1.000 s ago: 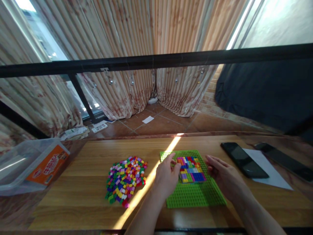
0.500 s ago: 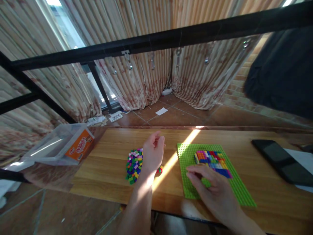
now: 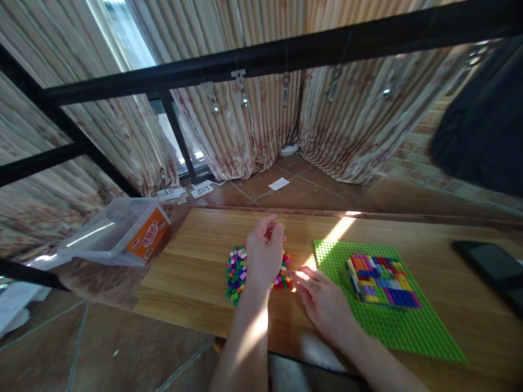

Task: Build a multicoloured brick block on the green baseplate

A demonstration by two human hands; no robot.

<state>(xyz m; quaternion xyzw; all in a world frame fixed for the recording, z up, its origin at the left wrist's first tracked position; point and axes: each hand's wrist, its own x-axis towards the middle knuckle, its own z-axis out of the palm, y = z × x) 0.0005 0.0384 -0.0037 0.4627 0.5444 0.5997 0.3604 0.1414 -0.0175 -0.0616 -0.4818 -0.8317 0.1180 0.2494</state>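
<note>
Loose toy bricks (image 3: 236, 275) show either side of the nearer left hand (image 3: 265, 250), its fingers curled, and just left of the right hand (image 3: 324, 299), its fingers partly bent; whether either grasps one, I cannot tell. Farther right on the bench (image 3: 183, 267), a green baseplate (image 3: 402, 331) carries a multicoloured brick block (image 3: 384, 280).

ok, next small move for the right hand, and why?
Probably a pinch at the right side of the brick pile: the right hand has its fingertips close by there, though contact can't be told. The left hand blocks the view of the pile's middle, and the multicolored block on the green baseplate lies farther right.
</note>
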